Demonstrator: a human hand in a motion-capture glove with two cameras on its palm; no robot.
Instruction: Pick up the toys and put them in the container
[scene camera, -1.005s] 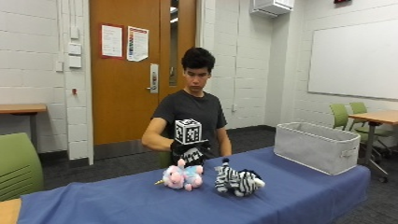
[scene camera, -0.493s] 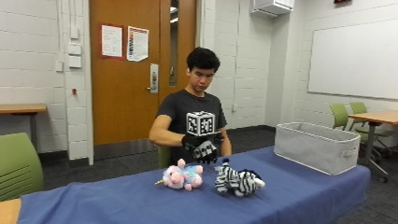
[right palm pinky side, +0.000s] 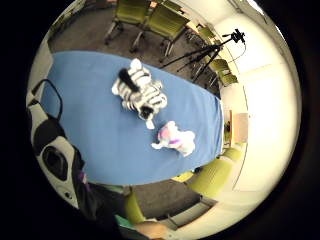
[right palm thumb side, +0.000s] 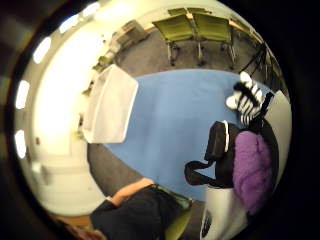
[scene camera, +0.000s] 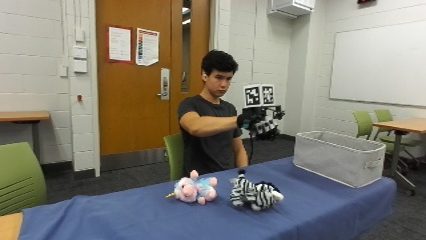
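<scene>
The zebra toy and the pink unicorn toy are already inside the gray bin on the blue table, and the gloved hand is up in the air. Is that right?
Not quite. The outside view shows the zebra toy and the pink unicorn toy lying side by side on the blue table, not inside the gray bin. The rest holds: the bin is on the table, and the gloved hand is up in the air.

Looks like a classroom or seminar room: painted cinder-block walls, whiteboard, wooden door with 2 posted notices, green chairs, carpeted floor, wall air unit, blue-covered surface.
</scene>
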